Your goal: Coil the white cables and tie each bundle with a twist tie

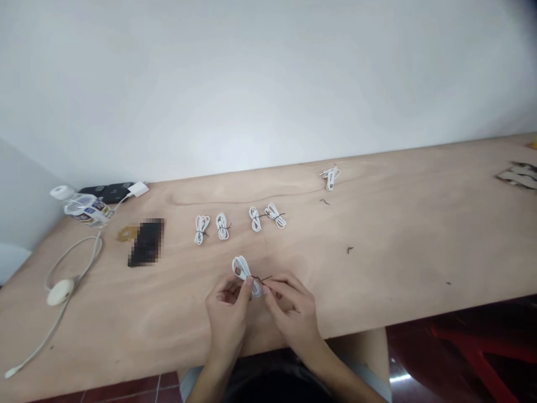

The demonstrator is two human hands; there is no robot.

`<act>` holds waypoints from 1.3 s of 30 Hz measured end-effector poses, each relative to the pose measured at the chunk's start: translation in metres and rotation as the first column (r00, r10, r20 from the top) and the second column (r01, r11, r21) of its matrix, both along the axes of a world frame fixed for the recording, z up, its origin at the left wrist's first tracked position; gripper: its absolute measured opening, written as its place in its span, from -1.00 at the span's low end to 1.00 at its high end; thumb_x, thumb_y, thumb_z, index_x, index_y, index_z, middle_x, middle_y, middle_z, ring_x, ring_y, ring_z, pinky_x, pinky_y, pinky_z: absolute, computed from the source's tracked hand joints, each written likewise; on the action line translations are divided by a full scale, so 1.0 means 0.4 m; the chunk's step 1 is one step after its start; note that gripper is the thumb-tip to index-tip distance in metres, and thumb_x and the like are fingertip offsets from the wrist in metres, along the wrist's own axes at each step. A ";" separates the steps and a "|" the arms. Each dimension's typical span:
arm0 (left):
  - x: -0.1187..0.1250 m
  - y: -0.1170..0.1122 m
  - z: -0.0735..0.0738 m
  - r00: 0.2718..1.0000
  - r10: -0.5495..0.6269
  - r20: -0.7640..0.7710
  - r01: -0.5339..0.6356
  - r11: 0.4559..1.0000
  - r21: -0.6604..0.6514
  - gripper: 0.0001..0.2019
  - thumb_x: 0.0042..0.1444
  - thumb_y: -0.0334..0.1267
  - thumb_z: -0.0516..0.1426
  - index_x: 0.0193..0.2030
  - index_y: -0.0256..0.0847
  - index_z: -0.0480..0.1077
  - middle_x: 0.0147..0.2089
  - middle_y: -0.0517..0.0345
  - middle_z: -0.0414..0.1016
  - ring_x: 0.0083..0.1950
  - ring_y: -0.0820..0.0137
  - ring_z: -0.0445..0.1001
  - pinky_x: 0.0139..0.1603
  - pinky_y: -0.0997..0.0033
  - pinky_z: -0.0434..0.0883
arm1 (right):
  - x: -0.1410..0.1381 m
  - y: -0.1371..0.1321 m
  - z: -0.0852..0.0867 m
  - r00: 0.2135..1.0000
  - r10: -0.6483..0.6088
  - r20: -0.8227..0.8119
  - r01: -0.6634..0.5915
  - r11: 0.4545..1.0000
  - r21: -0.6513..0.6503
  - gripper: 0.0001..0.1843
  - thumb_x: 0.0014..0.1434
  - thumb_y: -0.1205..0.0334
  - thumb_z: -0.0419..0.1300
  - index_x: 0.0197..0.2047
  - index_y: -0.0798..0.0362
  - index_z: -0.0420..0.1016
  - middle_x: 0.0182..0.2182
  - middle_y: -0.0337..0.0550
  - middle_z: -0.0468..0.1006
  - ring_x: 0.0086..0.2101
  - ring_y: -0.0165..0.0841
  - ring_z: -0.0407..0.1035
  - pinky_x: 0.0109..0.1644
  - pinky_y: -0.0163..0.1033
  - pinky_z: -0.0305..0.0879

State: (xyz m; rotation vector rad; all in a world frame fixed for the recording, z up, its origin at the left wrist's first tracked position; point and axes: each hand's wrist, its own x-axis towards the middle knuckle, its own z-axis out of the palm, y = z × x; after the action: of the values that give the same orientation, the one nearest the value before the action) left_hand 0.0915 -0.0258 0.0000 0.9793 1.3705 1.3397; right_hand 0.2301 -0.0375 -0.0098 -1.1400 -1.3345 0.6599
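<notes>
Both my hands work just above the near edge of a plywood table (pixel 377 240). My left hand (pixel 226 316) pinches a coiled white cable (pixel 244 273) near its lower end. My right hand (pixel 291 313) grips a thin black twist tie (pixel 262 278) where it crosses the coil, and the tie's free end sticks out to the right. Fingers hide the lower part of the coil. Farther along the table lie several bundled white cables (pixel 254 219), each bound with a black tie. Two short loose black ties (pixel 325 201) lie to the right of them.
At the left stand a plastic water bottle (pixel 83 207), a black device (pixel 107 193), and a white charger (pixel 138 189) with a long white cord (pixel 71 268). A pixelated dark object (pixel 146 242) lies nearby. A red stool (pixel 474 352) stands beyond the table's right front edge.
</notes>
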 end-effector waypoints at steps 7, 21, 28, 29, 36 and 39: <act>-0.005 -0.005 -0.008 0.974 -0.140 0.180 0.145 0.989 -0.015 -0.76 0.13 -0.08 0.41 -0.21 -0.21 0.64 -0.29 0.08 0.64 -0.27 0.32 0.55 -0.27 0.44 0.46 | 0.037 0.021 -0.015 0.884 0.091 -0.459 -0.237 0.933 -0.270 -0.93 0.24 0.19 0.41 -0.25 -0.01 0.69 -0.29 -0.13 0.63 -0.24 -0.26 0.48 -0.12 -0.15 0.41; -0.041 -0.007 -0.016 0.912 -0.319 0.257 0.333 0.943 -0.008 -0.80 0.20 -0.18 0.39 -0.09 -0.21 0.70 -0.19 0.01 0.69 -0.17 0.28 0.58 -0.10 0.39 0.49 | 0.082 0.044 -0.008 0.891 0.270 -0.364 -0.380 0.883 -0.276 -0.79 0.25 0.20 0.40 -0.04 -0.01 0.65 -0.23 -0.13 0.60 -0.23 -0.27 0.47 -0.12 -0.16 0.42; -0.032 0.002 -0.017 0.944 -0.273 0.185 0.284 0.958 -0.035 -0.79 0.17 -0.15 0.40 -0.18 -0.26 0.67 -0.25 0.03 0.67 -0.20 0.29 0.55 -0.16 0.41 0.47 | 0.113 0.049 0.008 0.886 0.294 0.359 -0.358 0.925 0.125 -0.75 0.40 0.40 0.23 0.04 -0.09 0.61 -0.11 -0.08 0.62 -0.10 -0.20 0.47 0.08 0.02 0.45; -0.033 0.003 -0.014 0.952 -0.273 0.142 0.279 0.960 -0.028 -0.79 0.17 -0.14 0.40 -0.21 -0.27 0.66 -0.27 0.04 0.66 -0.23 0.30 0.54 -0.18 0.41 0.46 | 0.113 0.048 0.012 0.869 0.300 0.394 -0.376 0.917 0.130 -0.76 0.41 0.41 0.20 0.02 -0.08 0.61 -0.14 -0.08 0.62 -0.14 -0.21 0.47 0.05 0.02 0.46; -0.048 0.015 0.013 0.934 -0.350 -0.064 0.349 0.937 -0.026 -0.79 0.21 -0.13 0.37 -0.19 -0.27 0.68 -0.24 0.02 0.68 -0.23 0.27 0.56 -0.18 0.39 0.47 | 0.104 0.029 0.015 0.878 0.263 0.399 -0.351 0.921 0.166 -0.67 0.37 0.48 0.19 0.09 -0.05 0.58 -0.02 -0.02 0.64 -0.03 -0.17 0.52 0.08 -0.01 0.48; -0.055 0.016 0.019 0.913 -0.402 -0.070 0.400 0.915 -0.045 -0.77 0.22 -0.12 0.36 -0.18 -0.27 0.68 -0.21 0.00 0.70 -0.19 0.24 0.58 -0.16 0.37 0.48 | 0.100 0.025 0.020 0.918 0.318 0.237 -0.335 0.942 0.033 -0.74 0.37 0.44 0.21 0.00 -0.06 0.64 -0.11 -0.10 0.69 -0.12 -0.23 0.56 0.00 -0.11 0.50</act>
State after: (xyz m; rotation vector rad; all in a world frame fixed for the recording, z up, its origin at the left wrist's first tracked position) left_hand 0.0696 -0.0194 0.0076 1.2277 1.1606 0.9768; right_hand 0.2700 -0.0273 -0.0019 -0.9623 -1.7571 0.7291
